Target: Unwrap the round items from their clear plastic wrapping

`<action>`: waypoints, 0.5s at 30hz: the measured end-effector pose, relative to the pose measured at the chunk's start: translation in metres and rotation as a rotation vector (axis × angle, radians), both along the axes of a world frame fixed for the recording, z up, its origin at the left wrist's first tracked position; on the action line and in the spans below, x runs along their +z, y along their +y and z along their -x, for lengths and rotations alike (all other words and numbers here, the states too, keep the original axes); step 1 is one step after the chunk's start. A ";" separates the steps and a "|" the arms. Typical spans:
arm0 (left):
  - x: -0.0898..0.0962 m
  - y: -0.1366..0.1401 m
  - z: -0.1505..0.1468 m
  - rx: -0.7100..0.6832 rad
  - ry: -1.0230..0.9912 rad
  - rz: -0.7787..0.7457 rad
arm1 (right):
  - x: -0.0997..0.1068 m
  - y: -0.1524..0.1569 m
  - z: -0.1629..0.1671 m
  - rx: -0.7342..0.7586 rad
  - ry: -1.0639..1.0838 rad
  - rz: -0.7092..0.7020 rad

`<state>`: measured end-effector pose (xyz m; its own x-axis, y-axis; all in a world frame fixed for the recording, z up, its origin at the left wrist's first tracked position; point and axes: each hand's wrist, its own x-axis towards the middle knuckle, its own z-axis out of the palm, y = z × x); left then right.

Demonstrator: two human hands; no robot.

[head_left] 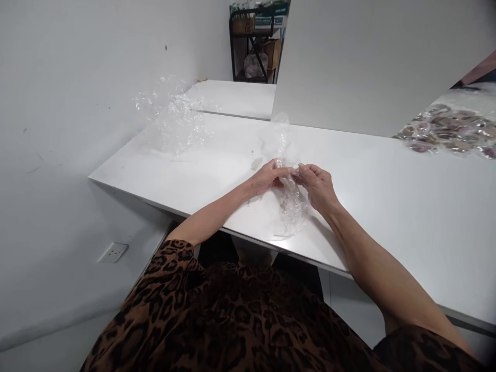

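Observation:
Clear plastic film point(293, 206), crinkled and glossy, hangs between my hands over the white table, with part of it spread beyond them. My left hand point(268, 175) is closed on the film, thumb and fingers pinching its middle. Close beside it, my right hand point(318, 186) pinches the same film between thumb and fingertips. Whether anything lies inside the film I cannot make out.
A heap of crumpled clear plastic point(174, 121) lies at the table's left by the wall. Several wrapped items point(453, 129) sit at the far right. A grey partition point(349, 67) stands along the table's point(406, 206) back edge, with a shelf point(253, 39) behind.

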<state>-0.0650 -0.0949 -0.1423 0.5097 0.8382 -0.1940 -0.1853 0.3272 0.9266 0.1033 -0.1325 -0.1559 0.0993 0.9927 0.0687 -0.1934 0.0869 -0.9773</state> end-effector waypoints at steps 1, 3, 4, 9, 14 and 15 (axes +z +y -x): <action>-0.001 0.000 0.000 0.022 -0.012 0.017 | -0.001 0.001 -0.001 0.003 0.017 0.020; -0.002 0.001 -0.001 0.077 -0.025 0.023 | -0.001 0.001 -0.002 0.012 0.019 0.060; -0.002 0.001 -0.001 0.102 -0.022 0.010 | -0.001 0.001 -0.002 0.017 -0.004 0.067; 0.003 0.001 0.002 0.097 0.003 -0.051 | -0.002 -0.001 -0.002 0.006 -0.153 -0.011; 0.006 0.007 0.009 0.076 -0.076 0.114 | 0.006 0.007 -0.017 -0.100 0.056 -0.036; 0.005 0.008 0.009 0.083 -0.091 0.153 | 0.010 0.008 -0.021 -0.106 0.095 -0.043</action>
